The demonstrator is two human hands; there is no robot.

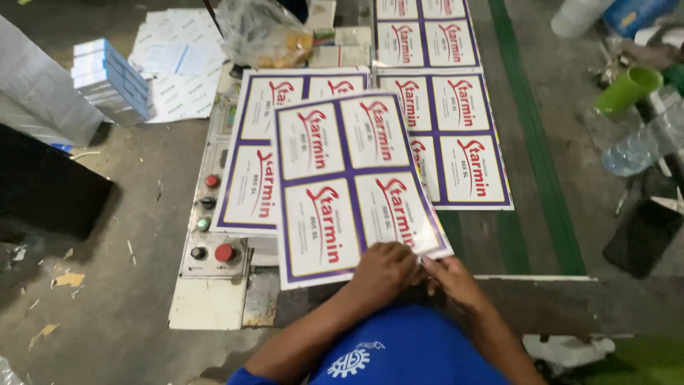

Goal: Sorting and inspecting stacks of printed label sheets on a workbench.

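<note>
Both hands meet at the near edge of a printed label sheet (353,189), a glossy white sheet with purple borders and red lettering in four panels. The left hand (385,271) lies knuckles-up on the sheet's lower right part, fingers curled over the edge, its grip closed on the sheet. The right hand (452,280) touches the same corner just beside it, fingertips pinched together on the edge.

The held sheet tilts slightly, its far edge overlapping a second sheet (267,153) that lies flat beneath and to the left. A third sheet (456,142) lies to the right, partly covered at its left edge, and a fourth (426,32) lies beyond it at the top of the view.

Left of the sheets, a worn cream control panel (210,242) carries red, green and black buttons. Its left edge drops to a dusty concrete floor (135,299) with open room and paper scraps. A stack of blue-and-white boxes (110,82) sits well away at the upper left, near loose white papers (178,60) and a crumpled plastic bag (260,32).

To the right, a green stripe (534,142) runs along the floor; beyond it lie a green cup (627,89) and a clear plastic bottle (641,146).
</note>
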